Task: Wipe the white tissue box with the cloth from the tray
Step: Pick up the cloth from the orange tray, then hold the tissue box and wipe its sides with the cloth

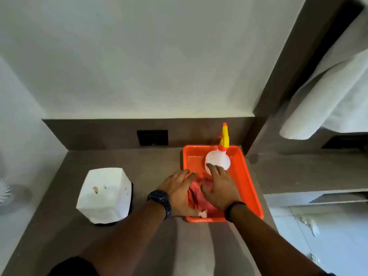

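Note:
The white tissue box [104, 196] stands on the brown counter at the left, with small marks on its top. To its right sits the orange tray [248, 182], holding a crumpled pink-red cloth [198, 196]. Both hands are over the cloth: my left hand [177, 193] rests along its left side at the tray's left rim, and my right hand [218, 187] lies flat on top of it, fingers spread. Neither hand visibly grips the cloth. Much of the cloth is hidden under the hands.
A white spray bottle [218, 159] with a yellow and orange nozzle stands in the tray's far end, just beyond my right fingertips. A black wall socket [152, 137] sits on the backsplash. White towels [326, 96] hang at the right; a white brush [4, 191] lies far left.

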